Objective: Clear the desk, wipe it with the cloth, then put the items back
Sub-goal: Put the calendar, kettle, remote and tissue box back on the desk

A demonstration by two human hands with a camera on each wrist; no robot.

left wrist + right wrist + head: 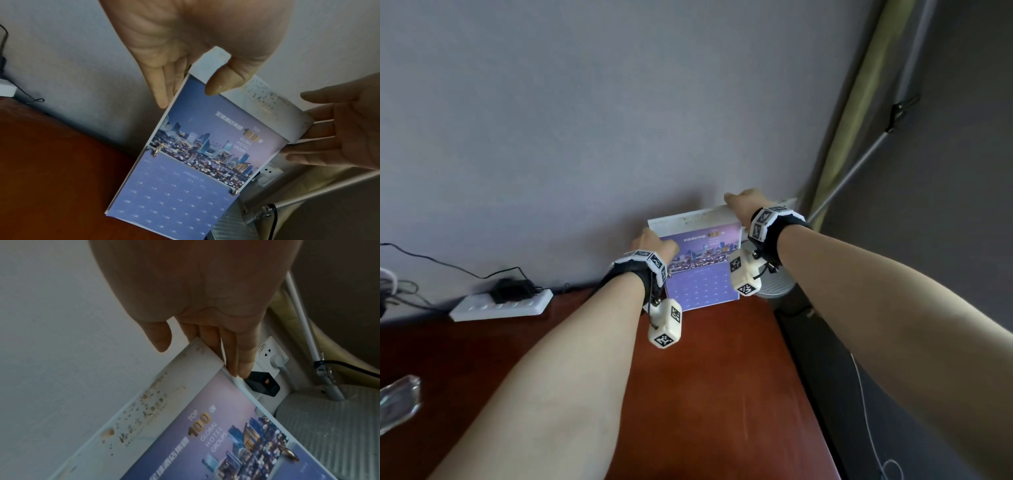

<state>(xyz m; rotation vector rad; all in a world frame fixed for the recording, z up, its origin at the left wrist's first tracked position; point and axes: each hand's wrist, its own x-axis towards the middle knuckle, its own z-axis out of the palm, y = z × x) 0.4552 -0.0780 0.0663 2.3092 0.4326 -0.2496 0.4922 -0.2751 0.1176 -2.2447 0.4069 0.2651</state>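
Note:
A purple desk calendar (pixel 702 270) with a city photo and a stained white top strip stands at the back right corner of the red-brown desk (pixel 722 377), against the wall. My left hand (pixel 654 240) pinches its top left corner; in the left wrist view the thumb (pixel 222 81) lies on the front of the calendar (pixel 205 146) and the fingers go behind it. My right hand (pixel 743 202) rests on the top right corner. In the right wrist view its fingers (pixel 236 353) lie straight along the right edge of the calendar (pixel 205 426), the thumb apart. No cloth shows.
A white power strip (pixel 501 303) with a black charger (pixel 512 289) and cables lies at the back left of the desk. Behind the calendar are a wall socket (pixel 269 356) and a black adapter (pixel 263 382). A grey ribbed round base (pixel 329 426) and a metal pole (pixel 859 168) stand right of the desk. A clear object (pixel 399 401) shows at the left edge.

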